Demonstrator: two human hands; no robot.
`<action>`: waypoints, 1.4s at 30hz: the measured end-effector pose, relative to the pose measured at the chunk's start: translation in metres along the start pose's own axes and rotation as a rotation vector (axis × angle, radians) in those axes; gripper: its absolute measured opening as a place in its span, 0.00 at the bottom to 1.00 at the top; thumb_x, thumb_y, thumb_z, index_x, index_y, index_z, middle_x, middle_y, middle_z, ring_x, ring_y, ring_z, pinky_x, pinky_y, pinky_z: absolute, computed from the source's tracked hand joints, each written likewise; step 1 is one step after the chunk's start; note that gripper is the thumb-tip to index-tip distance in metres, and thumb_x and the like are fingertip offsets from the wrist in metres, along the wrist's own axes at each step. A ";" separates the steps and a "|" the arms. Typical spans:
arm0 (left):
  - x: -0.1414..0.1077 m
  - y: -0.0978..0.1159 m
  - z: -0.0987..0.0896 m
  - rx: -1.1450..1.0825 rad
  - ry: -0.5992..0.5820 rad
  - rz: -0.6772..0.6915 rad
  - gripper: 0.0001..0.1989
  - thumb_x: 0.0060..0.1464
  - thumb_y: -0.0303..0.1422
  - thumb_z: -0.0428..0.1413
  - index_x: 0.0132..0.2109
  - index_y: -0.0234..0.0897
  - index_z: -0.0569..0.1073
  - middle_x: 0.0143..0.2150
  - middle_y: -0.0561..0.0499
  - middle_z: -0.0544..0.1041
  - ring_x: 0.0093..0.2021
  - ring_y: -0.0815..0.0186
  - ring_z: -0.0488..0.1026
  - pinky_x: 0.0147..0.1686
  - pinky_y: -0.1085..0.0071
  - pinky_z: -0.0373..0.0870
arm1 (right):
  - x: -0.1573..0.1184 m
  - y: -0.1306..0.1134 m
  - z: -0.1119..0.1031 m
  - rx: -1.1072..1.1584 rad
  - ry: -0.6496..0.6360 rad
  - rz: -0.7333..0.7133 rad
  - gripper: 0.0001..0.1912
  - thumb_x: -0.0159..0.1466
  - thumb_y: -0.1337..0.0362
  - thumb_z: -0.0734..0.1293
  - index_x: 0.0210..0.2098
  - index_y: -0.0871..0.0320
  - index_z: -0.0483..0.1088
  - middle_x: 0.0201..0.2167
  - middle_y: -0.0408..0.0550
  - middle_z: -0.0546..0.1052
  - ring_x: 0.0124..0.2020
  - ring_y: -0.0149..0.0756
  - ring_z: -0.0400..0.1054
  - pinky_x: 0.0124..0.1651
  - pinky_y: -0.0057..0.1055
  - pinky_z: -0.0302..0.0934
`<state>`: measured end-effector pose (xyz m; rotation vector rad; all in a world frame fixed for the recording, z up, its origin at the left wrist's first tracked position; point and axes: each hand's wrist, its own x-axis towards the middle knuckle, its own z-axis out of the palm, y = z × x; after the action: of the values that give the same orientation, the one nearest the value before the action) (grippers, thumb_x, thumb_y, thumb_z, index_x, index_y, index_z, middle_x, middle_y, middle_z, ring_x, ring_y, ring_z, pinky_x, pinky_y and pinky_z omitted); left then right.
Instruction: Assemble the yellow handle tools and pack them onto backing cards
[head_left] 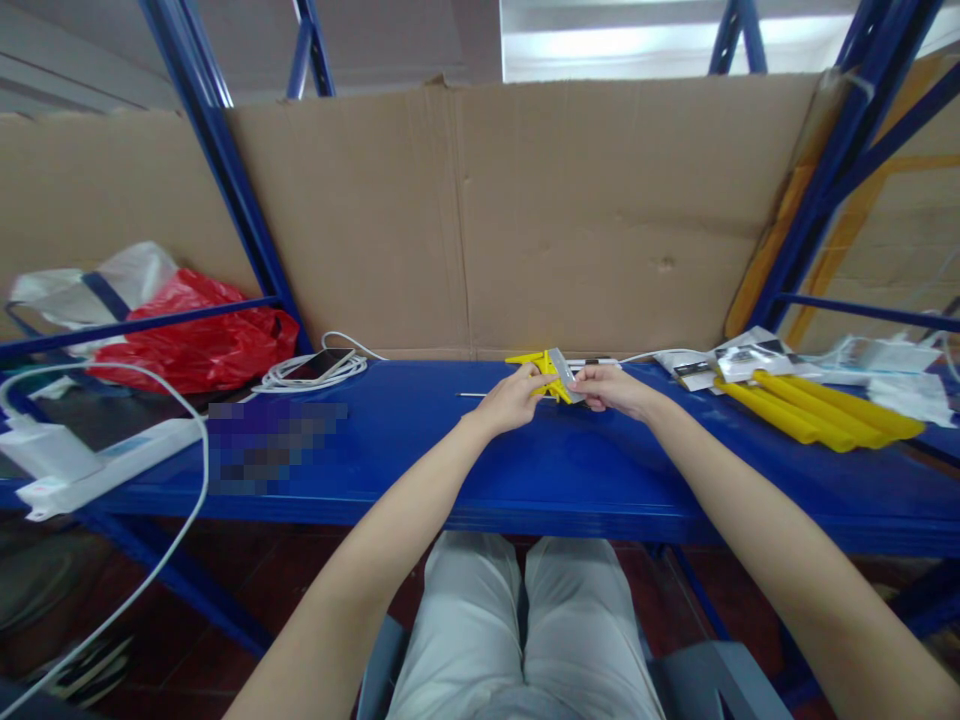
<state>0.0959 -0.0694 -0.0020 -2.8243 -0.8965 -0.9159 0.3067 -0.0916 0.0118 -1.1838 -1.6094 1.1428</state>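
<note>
Above the blue tabletop [420, 450], my left hand [510, 400] is closed round a yellow plastic piece [541, 361] with a pointed end. A flat grey plate [561, 368] lies against this piece, tilted. My right hand [613, 388] pinches the grey plate at its right edge, fingers pressed together. A thin metal rod [471, 395] lies on the table beside my left hand; its other end is hidden behind the hands. Just behind my right hand is a white-and-dark thin item [596, 362], too small to make out.
Yellow handle-like tubes [817, 410] and silver packets [754, 355] lie at right. On the left are a phone [322, 364], coiled white cable [289, 376], red plastic bag [206, 330] and power strip [142, 452]. Cardboard [562, 200] and blue posts [232, 190] stand behind.
</note>
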 end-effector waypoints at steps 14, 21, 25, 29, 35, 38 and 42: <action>0.001 -0.005 0.001 -0.033 0.019 -0.013 0.23 0.57 0.24 0.49 0.59 0.40 0.69 0.48 0.46 0.69 0.48 0.62 0.70 0.52 0.62 0.67 | 0.000 0.000 -0.002 -0.010 -0.034 -0.035 0.23 0.50 0.46 0.71 0.24 0.58 0.62 0.14 0.37 0.60 0.15 0.23 0.52 0.18 0.24 0.42; 0.002 -0.003 0.002 -0.023 0.005 -0.008 0.23 0.56 0.23 0.48 0.58 0.37 0.69 0.47 0.45 0.69 0.47 0.62 0.70 0.52 0.62 0.67 | 0.001 -0.002 0.002 -0.075 0.048 -0.061 0.20 0.51 0.49 0.71 0.21 0.58 0.62 0.12 0.38 0.62 0.14 0.23 0.53 0.17 0.23 0.44; 0.002 -0.002 0.002 -0.018 0.006 -0.010 0.23 0.56 0.24 0.48 0.58 0.38 0.68 0.48 0.45 0.69 0.48 0.62 0.69 0.52 0.63 0.67 | 0.001 -0.005 0.004 -0.120 0.120 -0.080 0.18 0.54 0.53 0.70 0.20 0.58 0.62 0.11 0.39 0.63 0.13 0.23 0.53 0.16 0.23 0.44; 0.000 0.003 -0.001 0.037 -0.032 -0.021 0.26 0.57 0.24 0.47 0.62 0.42 0.64 0.49 0.45 0.69 0.48 0.62 0.70 0.50 0.64 0.68 | 0.002 -0.005 0.005 -0.176 0.141 -0.078 0.18 0.56 0.55 0.69 0.19 0.58 0.61 0.10 0.39 0.62 0.12 0.23 0.52 0.16 0.23 0.44; -0.003 0.018 -0.009 0.172 -0.125 -0.094 0.26 0.60 0.25 0.44 0.63 0.48 0.64 0.51 0.45 0.67 0.45 0.62 0.71 0.45 0.67 0.69 | 0.001 -0.005 0.005 -0.186 0.131 -0.082 0.17 0.56 0.54 0.70 0.20 0.58 0.62 0.10 0.39 0.63 0.12 0.23 0.53 0.15 0.22 0.44; -0.003 0.021 -0.010 0.204 -0.132 -0.098 0.26 0.60 0.25 0.44 0.63 0.49 0.64 0.51 0.46 0.67 0.45 0.62 0.71 0.44 0.67 0.69 | -0.002 -0.007 0.003 -0.191 0.085 -0.055 0.17 0.55 0.53 0.71 0.22 0.58 0.64 0.11 0.40 0.65 0.12 0.23 0.54 0.16 0.23 0.46; -0.003 0.020 -0.010 0.196 -0.132 -0.091 0.26 0.60 0.25 0.44 0.62 0.49 0.65 0.51 0.45 0.66 0.46 0.61 0.71 0.45 0.66 0.69 | -0.005 -0.007 0.002 -0.159 0.020 -0.041 0.19 0.53 0.49 0.71 0.22 0.59 0.66 0.13 0.41 0.67 0.14 0.24 0.58 0.18 0.23 0.51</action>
<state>0.1000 -0.0897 0.0075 -2.7196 -1.0741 -0.6162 0.3046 -0.0976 0.0174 -1.2530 -1.7276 0.9883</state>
